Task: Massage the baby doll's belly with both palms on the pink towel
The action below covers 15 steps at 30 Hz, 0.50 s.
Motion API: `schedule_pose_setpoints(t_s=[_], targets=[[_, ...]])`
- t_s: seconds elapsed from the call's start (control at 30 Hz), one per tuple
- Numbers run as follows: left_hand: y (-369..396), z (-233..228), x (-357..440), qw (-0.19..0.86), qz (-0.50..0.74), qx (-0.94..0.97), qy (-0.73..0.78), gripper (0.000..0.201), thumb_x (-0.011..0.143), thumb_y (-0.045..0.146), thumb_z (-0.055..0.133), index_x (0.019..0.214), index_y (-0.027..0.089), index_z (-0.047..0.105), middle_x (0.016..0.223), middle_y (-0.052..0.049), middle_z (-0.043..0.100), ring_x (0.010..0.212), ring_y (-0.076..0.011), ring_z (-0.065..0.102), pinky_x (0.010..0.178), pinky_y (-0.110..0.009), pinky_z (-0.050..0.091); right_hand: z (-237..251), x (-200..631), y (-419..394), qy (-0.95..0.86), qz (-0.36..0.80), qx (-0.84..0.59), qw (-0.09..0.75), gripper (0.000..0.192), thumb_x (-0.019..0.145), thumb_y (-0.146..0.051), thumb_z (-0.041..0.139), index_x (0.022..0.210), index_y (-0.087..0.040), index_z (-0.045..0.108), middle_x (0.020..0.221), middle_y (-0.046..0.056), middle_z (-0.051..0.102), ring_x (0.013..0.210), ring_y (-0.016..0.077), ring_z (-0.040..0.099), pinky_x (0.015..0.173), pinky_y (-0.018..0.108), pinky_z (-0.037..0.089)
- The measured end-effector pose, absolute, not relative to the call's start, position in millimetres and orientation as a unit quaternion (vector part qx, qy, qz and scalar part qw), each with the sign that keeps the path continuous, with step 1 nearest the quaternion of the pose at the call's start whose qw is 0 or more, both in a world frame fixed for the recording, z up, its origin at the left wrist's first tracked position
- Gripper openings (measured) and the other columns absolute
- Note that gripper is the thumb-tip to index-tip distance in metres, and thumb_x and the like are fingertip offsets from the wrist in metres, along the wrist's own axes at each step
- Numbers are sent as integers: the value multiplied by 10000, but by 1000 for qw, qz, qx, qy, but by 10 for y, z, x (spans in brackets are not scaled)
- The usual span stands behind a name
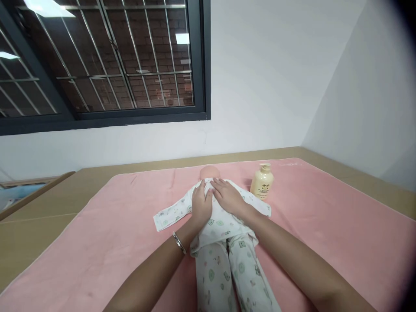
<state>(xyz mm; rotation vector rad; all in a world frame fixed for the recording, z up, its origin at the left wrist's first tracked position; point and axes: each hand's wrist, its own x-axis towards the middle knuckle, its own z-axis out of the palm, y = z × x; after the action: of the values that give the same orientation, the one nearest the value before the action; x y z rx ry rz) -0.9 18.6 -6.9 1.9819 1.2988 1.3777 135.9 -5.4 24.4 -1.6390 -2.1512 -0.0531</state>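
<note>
White fabric with small green and grey prints is clothing a doll (219,223), which is lying on a pink sheet (325,216) mid-scene in the head view. Its long axis is running near to far, the smooth round head (209,172) pointing away; the view's near edge is cutting off the trouser legs (212,277). The left hand (202,203) and right hand (228,196) are covering much of the upper shirt (224,216), fingers extended and unclenched; whether they are pinching any cloth, I cannot tell. One sleeve (173,214) is stretching left, while the right forearm (292,247) is partly hiding the other sleeve (261,203). Just beyond, a cream pump bottle (261,182) is standing, its finest print being unreadable. A shiny metal bangle (178,241) is circling the left wrist (191,229).
</note>
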Motion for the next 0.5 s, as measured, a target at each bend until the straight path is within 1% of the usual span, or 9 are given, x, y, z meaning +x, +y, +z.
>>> schedule_pose_setpoints(t_s=[0.07,0.13,0.2,0.27,0.33,0.4,0.43,0.5], targets=[[184,-62,-4,221,493,700,467,493,924,361,414,1357,126,451,1304,-159,579,1256,-269,493,1078,-454,345,244,1419,-8,-754,-26,-617,226,476,996,-298,235,1371,-121,469,1418,125,484,1332,223,404,1086,373,305],[194,-31,-11,258,498,682,469,489,923,362,421,1350,125,456,1280,-158,595,1224,-263,522,1058,-444,370,224,1395,-42,-740,-39,-633,226,480,988,-261,234,1363,-68,465,1380,179,510,1308,251,432,1078,389,310],[213,17,-20,294,497,665,474,478,917,364,437,1331,128,474,1265,-151,605,1209,-257,533,1058,-433,370,185,1292,-139,-733,-60,-647,203,485,968,-222,262,1373,-20,439,1375,231,494,1300,297,435,1076,426,305],[240,68,-23,334,497,643,478,458,911,370,447,1305,141,498,1261,-139,608,1205,-251,535,1061,-421,368,140,1146,-270,-738,-88,-648,164,508,930,-183,331,1400,-2,399,1407,258,442,1319,346,401,1075,464,295],[272,110,-19,381,497,614,480,431,907,375,444,1267,152,528,1290,-131,591,1218,-244,529,1060,-404,374,110,1008,-391,-759,-107,-628,137,560,891,-172,397,1431,-23,362,1467,248,358,1363,391,312,1085,520,257],[294,135,-9,418,497,588,482,414,909,383,426,1233,157,551,1328,-129,566,1241,-240,516,1060,-392,381,117,927,-462,-789,-110,-590,133,558,894,-218,414,1430,-70,387,1511,207,300,1395,413,219,1098,582,186],[295,141,-4,421,494,586,485,416,911,387,417,1230,158,555,1346,-129,554,1258,-240,503,1067,-394,374,133,915,-471,-804,-102,-570,135,540,905,-254,404,1421,-96,413,1521,181,294,1404,411,190,1103,600,151],[272,139,6,387,482,613,491,434,905,393,421,1243,154,553,1359,-134,544,1285,-250,477,1091,-415,343,180,938,-442,-826,-72,-542,140,528,916,-299,383,1417,-141,430,1516,136,329,1415,379,176,1117,594,114]])
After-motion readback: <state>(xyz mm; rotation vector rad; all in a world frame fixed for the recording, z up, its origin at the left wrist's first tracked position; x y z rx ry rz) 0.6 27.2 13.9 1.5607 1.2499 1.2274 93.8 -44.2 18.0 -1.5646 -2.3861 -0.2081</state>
